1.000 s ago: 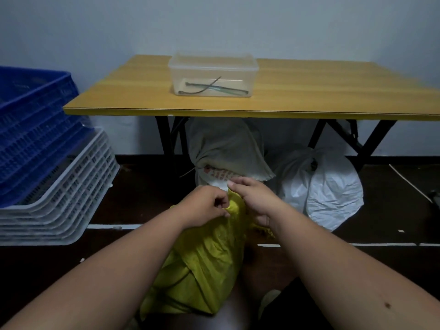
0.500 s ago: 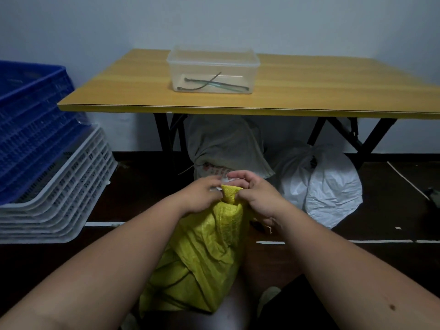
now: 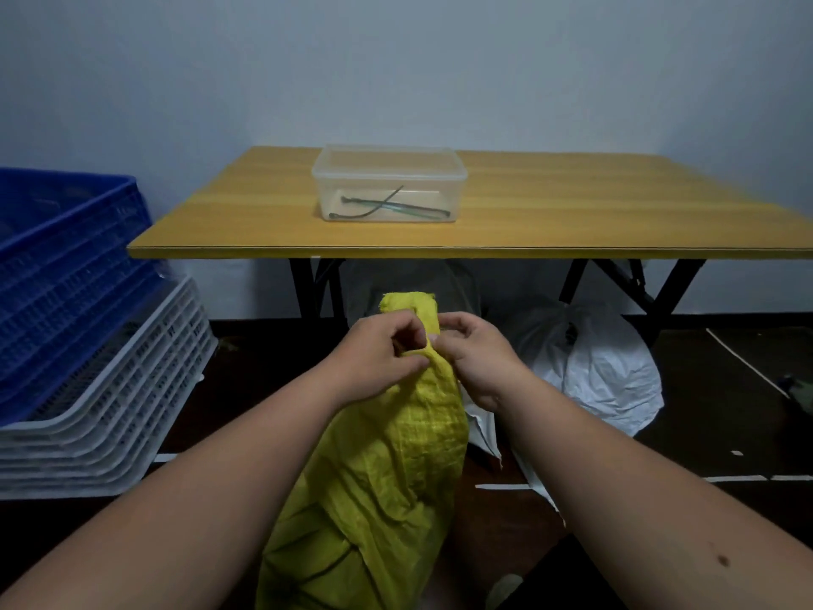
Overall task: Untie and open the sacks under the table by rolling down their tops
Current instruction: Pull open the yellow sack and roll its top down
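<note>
Here, left hand (image 3: 378, 354), right hand (image 3: 473, 352) pinch yellow sack (image 3: 396, 455) neck.

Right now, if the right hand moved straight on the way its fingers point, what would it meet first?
The right hand points left, across the neck of the yellow sack that it pinches. Beyond that neck it would probably meet the left hand, which grips the same spot; depth there is unclear.

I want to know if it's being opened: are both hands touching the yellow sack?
Touching. The head view shows the left hand and the right hand pinching the gathered neck of the yellow sack, with no gap.
</note>
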